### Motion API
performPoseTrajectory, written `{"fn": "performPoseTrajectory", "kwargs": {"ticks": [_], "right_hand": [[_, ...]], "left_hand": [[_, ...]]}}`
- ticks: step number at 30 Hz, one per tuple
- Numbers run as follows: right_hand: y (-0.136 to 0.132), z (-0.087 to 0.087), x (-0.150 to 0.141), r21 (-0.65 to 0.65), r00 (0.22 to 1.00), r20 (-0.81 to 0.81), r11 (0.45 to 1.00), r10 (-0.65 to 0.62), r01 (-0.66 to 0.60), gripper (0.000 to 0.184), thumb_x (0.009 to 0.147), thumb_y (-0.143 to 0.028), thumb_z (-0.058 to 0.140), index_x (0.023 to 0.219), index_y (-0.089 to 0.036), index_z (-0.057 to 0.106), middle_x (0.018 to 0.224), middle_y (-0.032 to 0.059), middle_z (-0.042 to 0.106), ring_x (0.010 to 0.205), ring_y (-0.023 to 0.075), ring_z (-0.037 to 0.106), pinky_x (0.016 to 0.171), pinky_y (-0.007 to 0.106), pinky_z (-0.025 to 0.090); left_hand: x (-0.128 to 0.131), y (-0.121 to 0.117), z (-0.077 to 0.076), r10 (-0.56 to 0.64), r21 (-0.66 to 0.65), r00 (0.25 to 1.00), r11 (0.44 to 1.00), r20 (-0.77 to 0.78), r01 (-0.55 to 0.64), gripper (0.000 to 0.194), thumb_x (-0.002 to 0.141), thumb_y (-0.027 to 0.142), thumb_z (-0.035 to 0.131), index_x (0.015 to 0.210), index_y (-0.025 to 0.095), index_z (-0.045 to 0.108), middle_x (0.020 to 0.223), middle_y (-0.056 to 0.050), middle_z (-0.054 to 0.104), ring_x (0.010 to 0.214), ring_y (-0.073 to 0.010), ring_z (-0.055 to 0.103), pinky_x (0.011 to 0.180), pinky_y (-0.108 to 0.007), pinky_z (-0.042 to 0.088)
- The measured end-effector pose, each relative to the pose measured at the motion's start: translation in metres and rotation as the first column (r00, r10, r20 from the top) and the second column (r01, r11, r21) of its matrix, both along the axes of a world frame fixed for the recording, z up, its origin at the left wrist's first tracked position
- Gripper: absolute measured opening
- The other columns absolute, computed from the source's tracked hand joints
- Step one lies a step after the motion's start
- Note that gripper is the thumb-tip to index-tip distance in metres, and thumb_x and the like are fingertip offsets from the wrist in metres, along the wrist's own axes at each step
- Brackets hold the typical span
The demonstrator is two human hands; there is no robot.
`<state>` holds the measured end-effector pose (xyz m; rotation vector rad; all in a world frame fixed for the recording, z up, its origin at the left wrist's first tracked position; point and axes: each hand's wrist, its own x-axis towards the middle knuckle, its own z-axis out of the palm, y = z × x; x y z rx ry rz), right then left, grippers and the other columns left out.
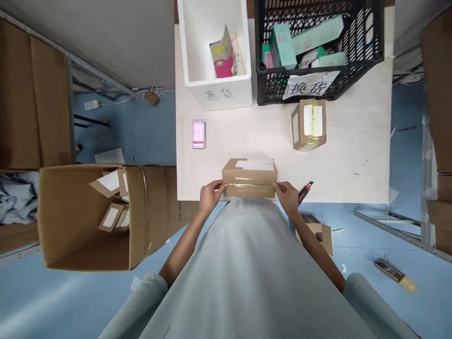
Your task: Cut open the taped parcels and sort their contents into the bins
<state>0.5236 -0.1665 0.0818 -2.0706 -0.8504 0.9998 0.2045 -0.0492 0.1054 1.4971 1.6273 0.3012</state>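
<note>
A small cardboard box (250, 178) lies at the table's near edge, right in front of my body. Clear tape runs along its near side, and a white label is on its top. My left hand (212, 194) pinches its left end with thumb and fingers. At the opposite end, my right hand (287, 196) grips the right corner the same way. A red and black utility knife (305, 192) lies just beside my right hand, its handle partly hidden by that hand.
A second taped box (309, 125) sits on the white table (356, 155). Behind it are a black crate (319, 70) of green cartons and a white bin (226, 96) with packets. A phone (199, 134) lies left. A large open carton (83, 221) stands on the left, holding small boxes.
</note>
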Motion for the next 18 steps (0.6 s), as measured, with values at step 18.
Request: {"fn": "performPoseTrajectory", "kwargs": {"ticks": [18], "right_hand": [[0.131,-0.032,0.173,0.002,0.909,0.224,0.933,-0.351,0.360,0.078,0.095,-0.054,0.072,0.158,-0.009,0.061,0.142,0.0281,0.065,0.125,0.0396,0.071,0.114,0.053,0.056]], "left_hand": [[0.242,0.100,0.001,-0.466,0.263,0.883,0.859,0.051,0.438,0.058,0.104,0.035,0.069,0.160,0.021,0.062,0.165,-0.017,0.063,0.157,-0.0356,0.060,0.137,-0.055,0.044]]}}
